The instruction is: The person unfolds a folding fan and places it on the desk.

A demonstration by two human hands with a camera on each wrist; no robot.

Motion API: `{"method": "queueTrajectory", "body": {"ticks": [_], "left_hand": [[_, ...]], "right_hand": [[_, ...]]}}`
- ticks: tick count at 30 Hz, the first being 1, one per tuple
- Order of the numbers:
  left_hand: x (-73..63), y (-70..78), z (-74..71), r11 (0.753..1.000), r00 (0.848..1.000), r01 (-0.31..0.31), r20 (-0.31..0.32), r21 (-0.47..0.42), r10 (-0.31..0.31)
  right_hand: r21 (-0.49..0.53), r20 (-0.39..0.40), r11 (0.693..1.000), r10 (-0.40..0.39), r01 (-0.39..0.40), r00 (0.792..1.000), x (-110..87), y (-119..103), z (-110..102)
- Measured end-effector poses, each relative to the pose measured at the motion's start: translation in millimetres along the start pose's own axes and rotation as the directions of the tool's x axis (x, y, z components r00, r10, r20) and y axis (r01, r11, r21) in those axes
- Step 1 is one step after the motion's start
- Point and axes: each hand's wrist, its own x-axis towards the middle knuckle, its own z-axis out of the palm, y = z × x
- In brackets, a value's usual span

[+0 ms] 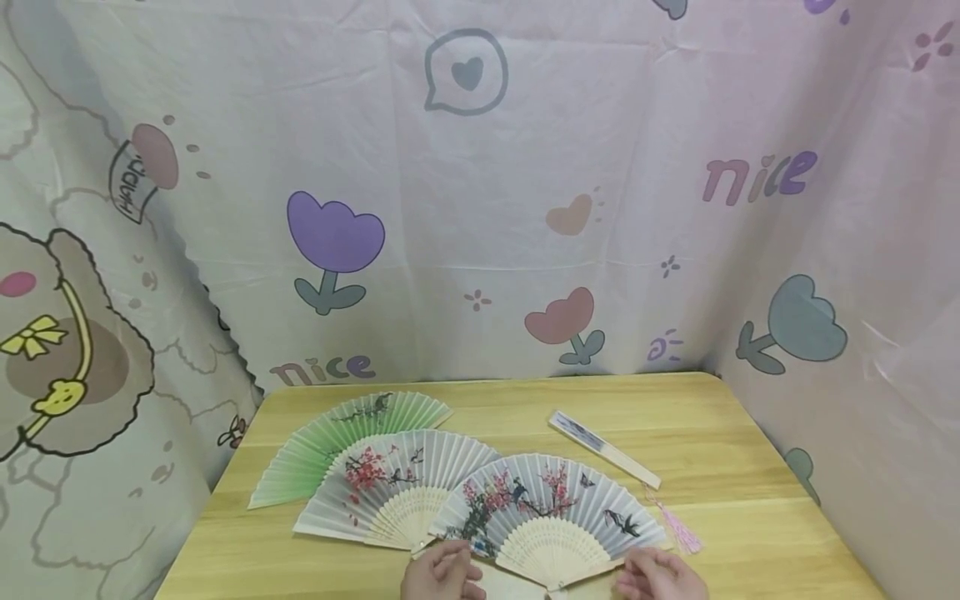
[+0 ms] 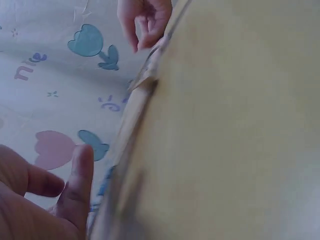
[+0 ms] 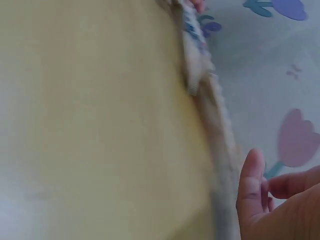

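A spread folding fan (image 1: 551, 546) with pale ribs, pink blossoms and dark birds on grey-white cloth lies nearest the front of the table. My left hand (image 1: 444, 572) is at its left end, fingers loosely bent. At the right end, the fingertips of my right hand (image 1: 660, 575) are right by the outer rib. In the left wrist view, thumb and finger of the left hand (image 2: 45, 215) stand apart beside the blurred fan edge (image 2: 131, 122). The right wrist view has the right hand (image 3: 285, 212) next to the fan's edge, nothing visible between its fingers.
Behind lie a spread white fan with red blossoms (image 1: 420, 467) and a spread green fan (image 1: 315, 454), overlapping. A folded fan (image 1: 603, 448) with a pink tassel (image 1: 681, 529) lies at the right. Printed curtains (image 1: 480, 167) surround the wooden table (image 1: 750, 517).
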Motion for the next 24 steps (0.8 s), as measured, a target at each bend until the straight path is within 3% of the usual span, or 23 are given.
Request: {"method": "queueTrajectory", "body": {"ticks": [4, 7, 9, 13, 16, 19, 24], "left_hand": [[7.6, 28.5, 12.6, 0.992, 0.990, -0.089, -0.103, 0.085, 0.098], [18.2, 46.1, 23.4, 0.979, 0.977, -0.158, -0.125, 0.132, 0.175], [27.3, 55.6, 30.3, 0.965, 0.970, -0.202, -0.101, 0.169, 0.221], [50.0, 70.3, 45.4, 0.917, 0.950, -0.304, 0.006, 0.258, 0.313], [67.6, 77.0, 59.3, 0.867, 0.929, -0.363, 0.061, 0.342, 0.365], [84.5, 80.1, 75.6, 0.828, 0.918, -0.386, 0.076, 0.407, 0.390], [104.4, 83.7, 97.2, 0.833, 0.924, -0.376, 0.093, 0.406, 0.371]], "right_hand": [[0.001, -0.077, 0.993, -0.115, 0.115, 0.990, -3.0, -34.5, 1.3], [-0.053, -0.083, 0.984, -0.172, 0.168, 0.982, 1.3, -58.6, 0.6], [-0.098, -0.075, 0.975, -0.209, 0.202, 0.975, 6.4, -70.9, 1.5], [-0.213, -0.035, 0.935, -0.298, 0.284, 0.954, 19.5, -87.6, 7.1], [-0.333, 0.000, 0.882, -0.353, 0.333, 0.936, 31.2, -95.8, 12.9], [-0.457, 0.014, 0.811, -0.405, 0.366, 0.914, 45.0, -101.9, 16.8], [-0.611, 0.061, 0.665, -0.502, 0.430, 0.863, 73.7, -108.2, 21.3]]}}
